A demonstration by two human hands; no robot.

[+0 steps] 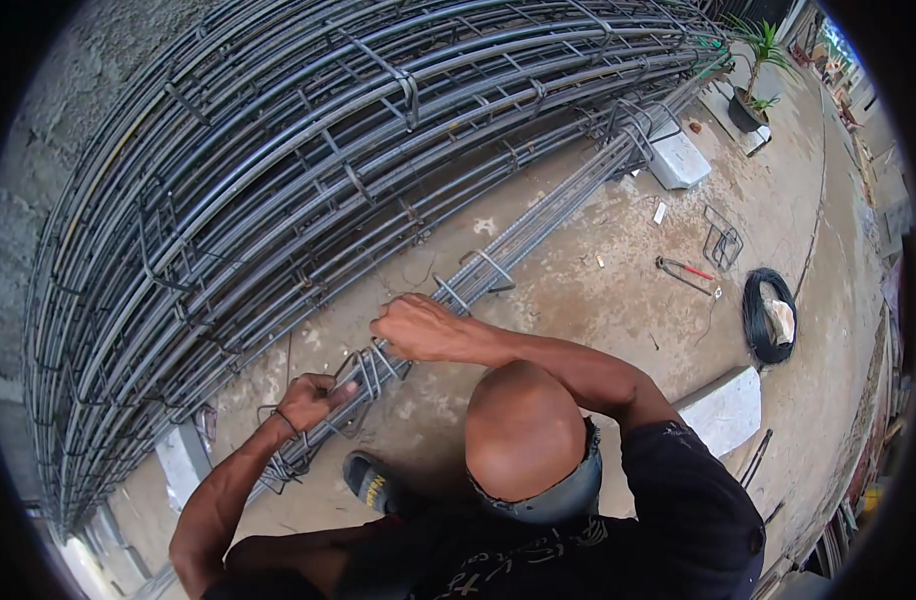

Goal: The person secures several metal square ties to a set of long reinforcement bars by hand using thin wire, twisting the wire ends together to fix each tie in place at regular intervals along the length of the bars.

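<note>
A narrow bundle of long ribbed steel bars [568,192] runs diagonally in front of me, with several bent steel stirrups [370,372] looped around it. My left hand [311,402] is closed at the clustered stirrups, fingers wrapped round the edge of one and the thumb towards the bars. Farther up the bundle, my right hand [418,328] is curled shut over the bars just above that cluster; its palm and whatever it grips are hidden. Beyond the right hand, spaced stirrups [490,268] sit around the bars. More stirrups [290,462] bunch below my left hand.
A large stack of rebar cages [278,195] fills the left and far side. Pale blocks [680,160] lie under and near the bundle. On the concrete floor at right are red-handled pincers [688,270], loose stirrups [720,240], a black wire coil [753,315] and a potted plant [746,112].
</note>
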